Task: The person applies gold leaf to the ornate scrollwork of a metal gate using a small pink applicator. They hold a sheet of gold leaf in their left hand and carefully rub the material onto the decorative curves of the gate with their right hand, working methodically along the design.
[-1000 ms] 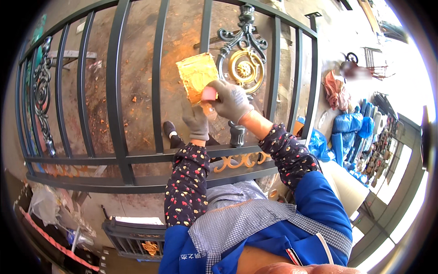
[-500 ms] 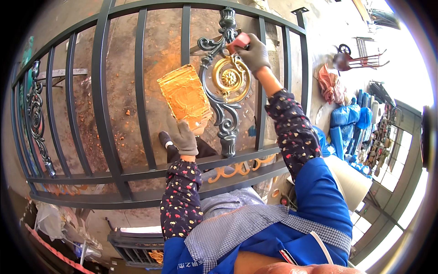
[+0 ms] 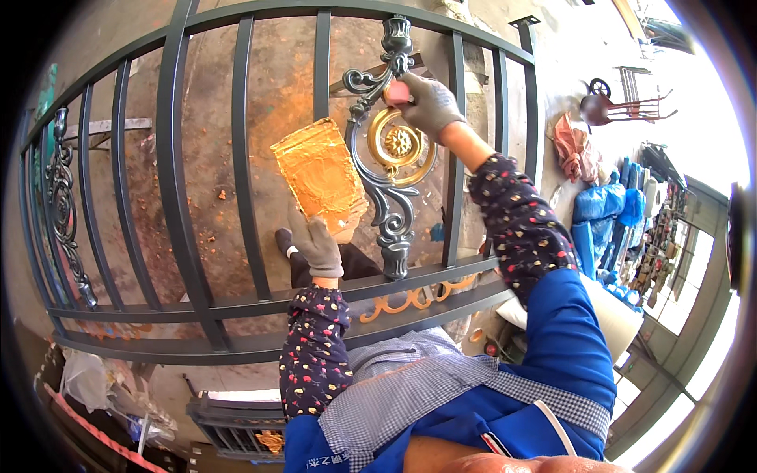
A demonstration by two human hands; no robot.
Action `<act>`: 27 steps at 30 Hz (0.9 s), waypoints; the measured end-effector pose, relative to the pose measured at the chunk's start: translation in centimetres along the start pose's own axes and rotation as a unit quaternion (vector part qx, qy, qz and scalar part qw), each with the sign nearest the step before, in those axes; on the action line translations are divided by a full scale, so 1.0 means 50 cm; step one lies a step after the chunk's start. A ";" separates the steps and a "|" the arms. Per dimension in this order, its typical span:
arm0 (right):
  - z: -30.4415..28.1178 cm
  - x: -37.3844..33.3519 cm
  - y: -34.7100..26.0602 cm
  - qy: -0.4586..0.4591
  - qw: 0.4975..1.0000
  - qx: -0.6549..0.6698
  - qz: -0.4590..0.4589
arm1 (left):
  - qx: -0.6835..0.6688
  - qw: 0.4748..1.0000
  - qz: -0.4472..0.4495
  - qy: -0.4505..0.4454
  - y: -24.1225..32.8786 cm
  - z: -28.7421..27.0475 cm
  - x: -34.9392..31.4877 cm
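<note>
In my gloved right hand (image 3: 432,106) is a pink sponge (image 3: 397,94), pinched between the fingers. It sits at the upper part of a scrollwork ornament (image 3: 382,201), just above the gold spiral (image 3: 382,126); whether it touches the metal I cannot tell. The ornament's outer scrolls are dark grey, and it stands between the upright bars of a dark metal railing (image 3: 175,158). Gloved in grey, my left hand (image 3: 318,248) grips the lower edge of a flat board (image 3: 314,167) coated in gold paint, tilted beside the ornament. Its fingers are partly hidden behind the board.
A second dark scroll ornament (image 3: 63,205) fills the railing's far left. Gold curls (image 3: 406,298) run between the two lower rails. Another dark panel (image 3: 236,430) lies below. To the right are blue-wrapped bundles (image 3: 595,203), a reddish cloth sack (image 3: 574,148) and a hand cart (image 3: 623,110).
My right hand has moved left and downward with the sponge, from the ornament's upper right toward its upper middle. My left hand and the board have stayed nearly in place.
</note>
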State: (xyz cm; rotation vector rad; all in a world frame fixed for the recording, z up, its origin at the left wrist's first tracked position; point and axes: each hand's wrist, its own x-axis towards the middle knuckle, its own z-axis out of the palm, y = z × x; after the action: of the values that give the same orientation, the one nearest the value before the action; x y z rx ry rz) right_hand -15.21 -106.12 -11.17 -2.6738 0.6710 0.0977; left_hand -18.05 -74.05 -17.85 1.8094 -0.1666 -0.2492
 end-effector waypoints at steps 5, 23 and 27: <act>-0.022 0.023 0.017 0.031 0.999 -0.038 -0.004 | -0.016 1.000 -0.011 -0.006 -0.016 0.001 -0.005; -0.037 0.051 0.048 0.001 0.982 -0.176 -0.071 | 0.009 0.998 0.045 0.048 -0.016 0.010 0.001; -0.034 0.065 0.048 0.079 0.993 -0.087 -0.020 | 0.028 1.000 -0.001 -0.010 -0.028 -0.001 -0.011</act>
State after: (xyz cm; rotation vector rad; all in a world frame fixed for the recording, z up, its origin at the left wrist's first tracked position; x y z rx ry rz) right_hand -13.50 -110.12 -10.94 -2.8835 0.6863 -0.0715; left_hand -18.58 -73.51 -19.13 1.8631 -0.1868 -0.2660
